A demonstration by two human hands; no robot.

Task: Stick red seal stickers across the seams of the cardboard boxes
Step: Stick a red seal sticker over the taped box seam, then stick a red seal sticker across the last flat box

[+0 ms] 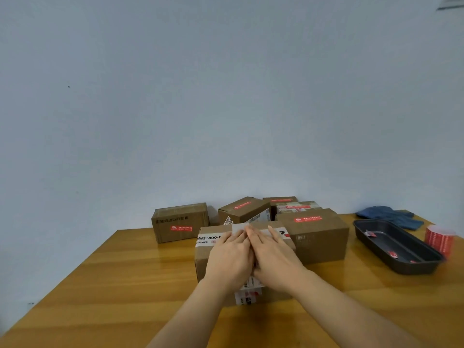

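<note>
Front cardboard box [203,257] lengthwise left-right, left hand [229,259] and right hand [273,257] flat, fingers straight, on top

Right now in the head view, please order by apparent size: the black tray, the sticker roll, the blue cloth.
1. black tray
2. blue cloth, farther away, so possibly bigger than it looks
3. sticker roll, partly cut off by the frame edge
</note>
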